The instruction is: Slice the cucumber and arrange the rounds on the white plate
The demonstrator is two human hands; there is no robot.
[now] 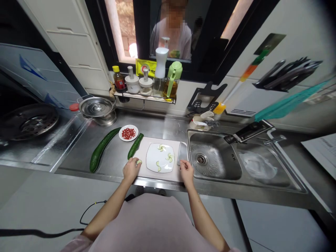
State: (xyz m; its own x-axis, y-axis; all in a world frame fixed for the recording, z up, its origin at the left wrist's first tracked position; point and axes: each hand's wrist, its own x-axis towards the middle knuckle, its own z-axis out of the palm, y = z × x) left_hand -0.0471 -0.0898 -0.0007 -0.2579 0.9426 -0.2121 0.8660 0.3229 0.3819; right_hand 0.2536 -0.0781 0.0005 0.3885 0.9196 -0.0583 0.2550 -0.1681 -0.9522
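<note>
My L hand (131, 168) pinches shut on cucumber stub (138, 162) at cutting board (143, 148) left edge, R hand (187, 168) curls at cleaver (182, 153) handle, grip unclear; risk, est.: blade beside sink (223, 166), nudge could drop it in.
</note>
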